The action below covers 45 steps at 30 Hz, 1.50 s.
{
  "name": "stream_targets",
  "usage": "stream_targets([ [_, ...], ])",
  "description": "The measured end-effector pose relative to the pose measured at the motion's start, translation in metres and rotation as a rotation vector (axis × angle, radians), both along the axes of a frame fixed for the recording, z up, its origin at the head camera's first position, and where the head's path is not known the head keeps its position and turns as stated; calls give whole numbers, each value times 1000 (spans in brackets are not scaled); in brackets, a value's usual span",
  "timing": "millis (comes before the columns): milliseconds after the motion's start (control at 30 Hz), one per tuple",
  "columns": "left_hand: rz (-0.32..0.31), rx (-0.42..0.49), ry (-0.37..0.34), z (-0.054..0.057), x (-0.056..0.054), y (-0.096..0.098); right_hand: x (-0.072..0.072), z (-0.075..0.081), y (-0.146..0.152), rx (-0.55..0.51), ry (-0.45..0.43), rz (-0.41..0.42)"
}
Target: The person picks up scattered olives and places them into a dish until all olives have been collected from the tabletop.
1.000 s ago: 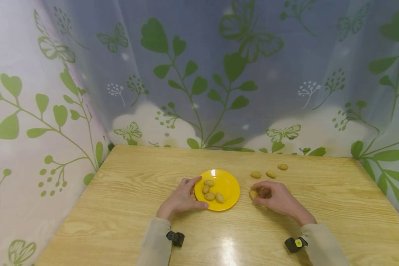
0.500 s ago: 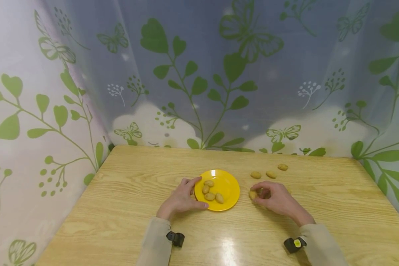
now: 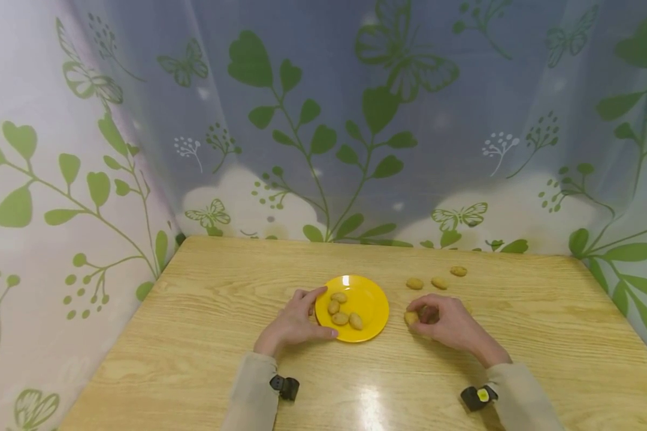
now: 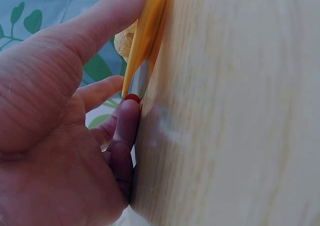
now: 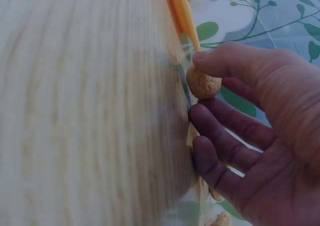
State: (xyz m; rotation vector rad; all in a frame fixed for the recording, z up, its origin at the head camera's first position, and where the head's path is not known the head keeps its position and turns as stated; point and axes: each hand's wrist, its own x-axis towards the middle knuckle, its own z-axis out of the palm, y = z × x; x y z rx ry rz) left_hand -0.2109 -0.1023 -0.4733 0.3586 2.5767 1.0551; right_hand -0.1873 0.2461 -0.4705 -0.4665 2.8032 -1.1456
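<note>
A yellow plate [image 3: 374,299] lies on the wooden table with several tan, oval nuts in their shells [image 3: 340,318] on its left side. My left hand [image 3: 293,319] grips its left edge, thumb over the near rim and index finger at the far rim. In the left wrist view, the other fingers curl low beside the plate edge [image 4: 145,33]. To the right of the plate, my right hand [image 3: 449,320] pinches one wrinkled nut [image 5: 204,83] between thumb and fingers, close over the table. Its remaining fingers are bent loosely near the tabletop.
Behind the right hand lie three loose nuts [image 3: 439,282] on the wooden table [image 3: 237,275]. A further nut [image 3: 468,306] peeks out past the knuckles. Patterned curtains [image 3: 323,149] hang along the table's back and sides.
My right hand has shifted very slightly, and the pinched nut sits a touch nearer me. A nut behind the knuckles has come partly into view. The left hand and plate stay put.
</note>
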Motion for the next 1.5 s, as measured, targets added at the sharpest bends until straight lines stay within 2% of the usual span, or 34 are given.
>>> stream_targets([
  [400, -1, -6, 0, -1, 0, 0, 3, -1, -1, -44, 14, -28],
  [800, 1, 12, 10, -3, 0, 0, 1, 3, -4, -101, -7, -12],
  [1000, 5, 17, 0, -1, 1, 0, -1, 1, -11, -138, 27, 13],
  [1267, -2, 1, 2, 0, 0, 0, -4, 2, -19, -111, 53, 14],
  [1500, -5, -13, 6, -1, -1, -1, -9, 4, -28, -139, 71, 18],
])
